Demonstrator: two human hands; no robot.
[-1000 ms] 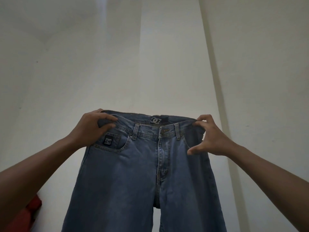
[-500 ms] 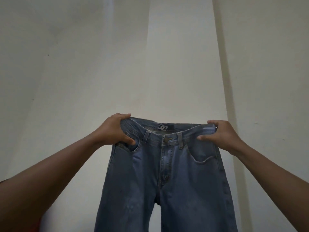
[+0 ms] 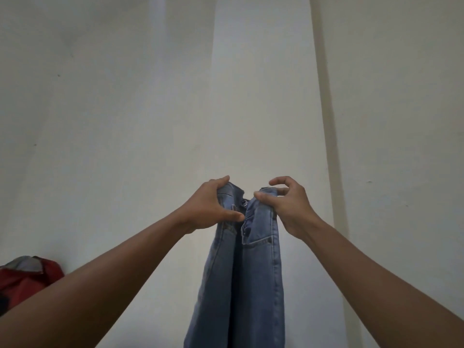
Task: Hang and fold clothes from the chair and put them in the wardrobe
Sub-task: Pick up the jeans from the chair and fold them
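A pair of blue jeans point(image 3: 241, 285) hangs in the air in front of a pale wall, folded lengthwise with the two halves of the waistband close together. My left hand point(image 3: 209, 205) grips the left end of the waistband, thumb on the front. My right hand point(image 3: 288, 204) pinches the right end between thumb and fingers, with the index finger raised. The legs drop out of view at the bottom. No chair or wardrobe is in view.
A red and grey garment point(image 3: 25, 277) lies at the lower left edge. The pale wall point(image 3: 125, 121) fills the view, with a vertical beige strip point(image 3: 329, 121) on the right.
My hands have come together, folding the spread waistband in half so the two legs hang side by side. The red garment has come into view at the lower left.
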